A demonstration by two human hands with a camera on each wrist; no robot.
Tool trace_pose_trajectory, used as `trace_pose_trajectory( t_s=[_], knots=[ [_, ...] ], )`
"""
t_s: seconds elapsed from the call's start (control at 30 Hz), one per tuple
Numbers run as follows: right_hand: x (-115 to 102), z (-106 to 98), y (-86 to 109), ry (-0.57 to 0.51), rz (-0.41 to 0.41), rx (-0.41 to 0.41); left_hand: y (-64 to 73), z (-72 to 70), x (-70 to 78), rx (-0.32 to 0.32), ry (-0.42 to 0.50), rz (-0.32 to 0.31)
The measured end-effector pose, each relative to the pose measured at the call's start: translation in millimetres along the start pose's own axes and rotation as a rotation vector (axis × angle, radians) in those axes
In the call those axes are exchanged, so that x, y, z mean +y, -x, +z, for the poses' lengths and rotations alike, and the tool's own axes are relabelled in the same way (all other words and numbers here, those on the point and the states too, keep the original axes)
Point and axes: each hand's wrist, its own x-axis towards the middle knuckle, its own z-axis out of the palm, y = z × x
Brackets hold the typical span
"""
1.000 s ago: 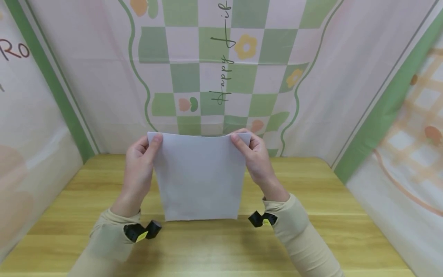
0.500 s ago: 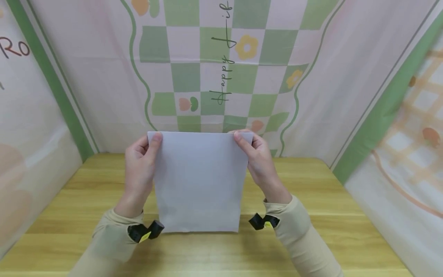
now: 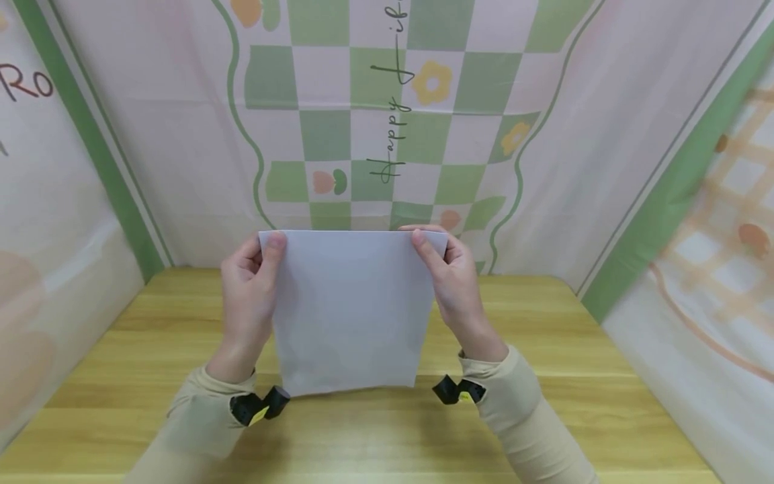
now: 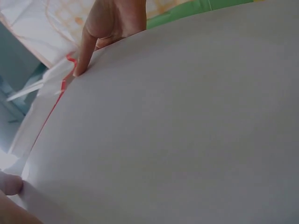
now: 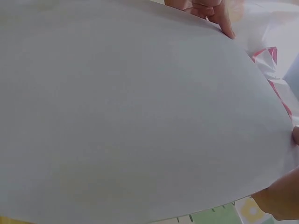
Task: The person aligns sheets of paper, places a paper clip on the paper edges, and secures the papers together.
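A plain white sheet (image 3: 353, 309), paper-like, hangs in front of me, its lower edge slightly slanted. My left hand (image 3: 249, 296) pinches its upper left corner, thumb on the near face. At the upper right corner my right hand (image 3: 458, 286) pinches it likewise, with the fingers behind. Most of the left wrist view is filled by the sheet (image 4: 177, 121); the right hand (image 4: 114, 21) shows at its top and a left fingertip (image 4: 10, 183) at lower left. In the right wrist view, the left hand (image 5: 208, 10) grips the far corner. The sheet's back is hidden.
Below the sheet lies a wooden table (image 3: 363, 437). A green-and-white checked curtain (image 3: 375, 134) hangs behind, with printed cloths at both sides. A pale strip with a red edge (image 4: 55, 100) appears past the sheet's top; what it is, I cannot tell. Each wrist carries a small black camera (image 3: 260, 405).
The sheet's top edge went from sagging to taut. Its lower end dropped, then rose again and now slants up to the right. Both hands kept their pinch, the right shifting slightly right.
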Motion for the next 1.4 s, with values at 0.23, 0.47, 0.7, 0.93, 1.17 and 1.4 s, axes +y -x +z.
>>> trace_pose_trajectory(
  t_s=[0.23, 0.47, 0.7, 0.93, 1.17, 1.4],
  knots=[
    [-1, 2, 0.6, 0.022, -0.077, 0.034, -0.4, 2.2, -2.7, 0.022, -0.030, 0.050],
    [0, 7, 3.7, 0.047, -0.118, 0.093, 0.8, 6.0, -5.7, 0.005, 0.053, 0.138],
    [4, 7, 4.8, 0.085, -0.129, 0.100, 3.9, 5.6, -9.5, 0.000, 0.050, 0.117],
    [18, 4, 10.1, 0.131, 0.008, 0.117, 9.6, 2.8, -21.7, -0.016, -0.071, -0.014],
    [25, -1, 14.3, 0.213, 0.111, 0.048, 11.6, -1.6, -32.0, -0.052, -0.119, -0.125],
    [34, -4, 17.2, 0.233, 0.166, 0.028, 15.8, -7.7, -39.4, -0.110, -0.170, -0.245]
  ],
)
